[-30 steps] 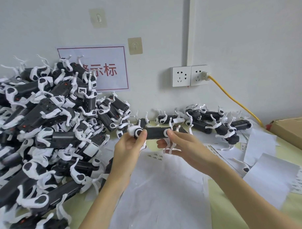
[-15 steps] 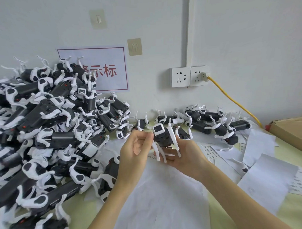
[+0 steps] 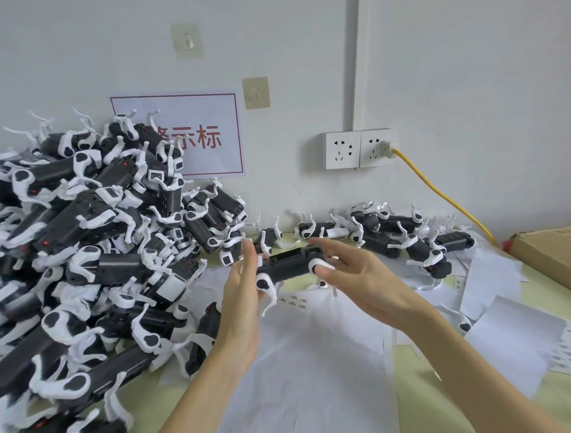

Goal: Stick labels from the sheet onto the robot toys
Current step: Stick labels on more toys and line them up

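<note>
Black robot toys with white legs, a yellow cable, a red-lettered white sign.

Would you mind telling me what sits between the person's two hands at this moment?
In the head view, one black-and-white robot toy spans the gap between the left hand and the right hand, lying roughly level above the white paper.

White wall, double socket, yellow cable, pale-green table.
</note>
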Demonstrator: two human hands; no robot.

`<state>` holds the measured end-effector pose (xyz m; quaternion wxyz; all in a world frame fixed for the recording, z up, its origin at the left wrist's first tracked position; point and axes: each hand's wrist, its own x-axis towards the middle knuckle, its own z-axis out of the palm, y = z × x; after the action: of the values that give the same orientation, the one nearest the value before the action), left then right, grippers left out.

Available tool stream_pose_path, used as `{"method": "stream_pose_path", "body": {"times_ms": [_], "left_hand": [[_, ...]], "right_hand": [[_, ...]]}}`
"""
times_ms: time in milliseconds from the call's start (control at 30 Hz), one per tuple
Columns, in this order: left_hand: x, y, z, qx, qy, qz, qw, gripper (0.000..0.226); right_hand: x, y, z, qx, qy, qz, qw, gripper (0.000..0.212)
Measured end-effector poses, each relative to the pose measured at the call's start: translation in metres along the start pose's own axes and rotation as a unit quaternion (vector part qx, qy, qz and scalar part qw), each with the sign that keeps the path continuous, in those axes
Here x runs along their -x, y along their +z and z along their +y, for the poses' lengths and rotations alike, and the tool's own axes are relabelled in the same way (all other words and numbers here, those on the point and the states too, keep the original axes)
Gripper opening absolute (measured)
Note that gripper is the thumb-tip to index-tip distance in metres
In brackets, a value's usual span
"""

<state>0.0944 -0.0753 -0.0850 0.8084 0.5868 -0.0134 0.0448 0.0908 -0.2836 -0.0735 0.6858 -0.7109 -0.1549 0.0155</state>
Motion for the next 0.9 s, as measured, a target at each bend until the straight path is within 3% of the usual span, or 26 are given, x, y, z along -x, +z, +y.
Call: {"method": "stream_pose_path", "body": {"times_ms": [67, 167, 267, 500, 667, 800, 900], "left_hand": [[0.002, -0.001, 0.001, 0.000, 0.035, 0.049, 0.998, 0.090], [0.002, -0.005, 0.003, 0.029, 0.088, 0.113, 0.989, 0.069], [0.002, -0.009, 0.008, 0.034, 0.150, 0.159, 0.975, 0.075], [-0.004, -0.025, 0.020, 0.121, 0.133, 0.102, 0.978, 0.081], [-0.005, -0.018, 0.023, -0.008, 0.119, 0.074, 0.990, 0.072], [0.001, -0.014, 0.015, -0.148, 0.222, 0.069, 0.961, 0.047], [0.001, -0.011, 0.010, -0.159, 0.215, 0.066, 0.961, 0.041]], "right_hand": [[0.003, 0.001, -0.002, 0.085, -0.025, -0.053, 0.995, 0.062], [0.006, 0.012, -0.003, 0.221, -0.088, -0.071, 0.969, 0.065], [0.007, 0.031, 0.003, 0.289, -0.137, -0.077, 0.944, 0.060], [0.008, 0.045, 0.004, 0.275, -0.157, -0.053, 0.947, 0.066], [0.010, 0.040, -0.006, 0.147, -0.085, -0.024, 0.985, 0.053], [0.012, 0.034, -0.013, 0.112, -0.045, -0.013, 0.993, 0.016], [0.010, 0.035, -0.014, 0.089, -0.028, -0.010, 0.996, 0.031]]}}
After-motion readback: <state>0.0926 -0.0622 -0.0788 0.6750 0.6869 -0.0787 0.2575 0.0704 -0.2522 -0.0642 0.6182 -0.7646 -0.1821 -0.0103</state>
